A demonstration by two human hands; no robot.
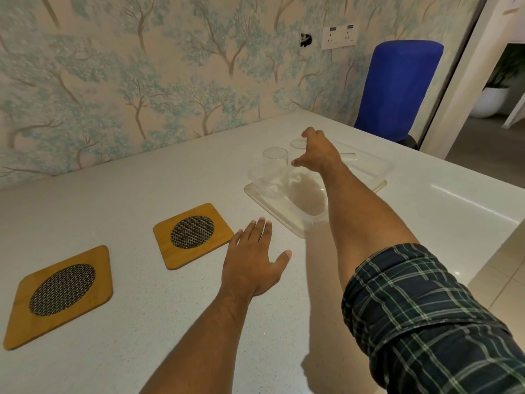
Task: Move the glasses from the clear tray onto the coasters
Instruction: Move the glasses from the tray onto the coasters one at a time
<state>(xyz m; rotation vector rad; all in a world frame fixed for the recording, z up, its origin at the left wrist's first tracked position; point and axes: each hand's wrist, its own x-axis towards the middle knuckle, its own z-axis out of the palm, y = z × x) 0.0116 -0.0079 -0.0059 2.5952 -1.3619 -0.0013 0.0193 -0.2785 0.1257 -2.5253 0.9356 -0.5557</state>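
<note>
Glasses (275, 160), smooth clear cylinders, stand in the clear tray (366, 166). Beside it, the right hand (319, 153) reaches with spread, empty fingers (298, 162). The left hand (252, 260) lies flat and empty near the tray.

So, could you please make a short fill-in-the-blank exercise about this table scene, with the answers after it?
1. Both glasses stand in the clear ____.
2. The ____ hand reaches toward the glasses.
3. The left hand rests flat on the table beside a wooden ____.
4. The number of coasters is ____.

Answers: tray; right; coaster; two
</note>
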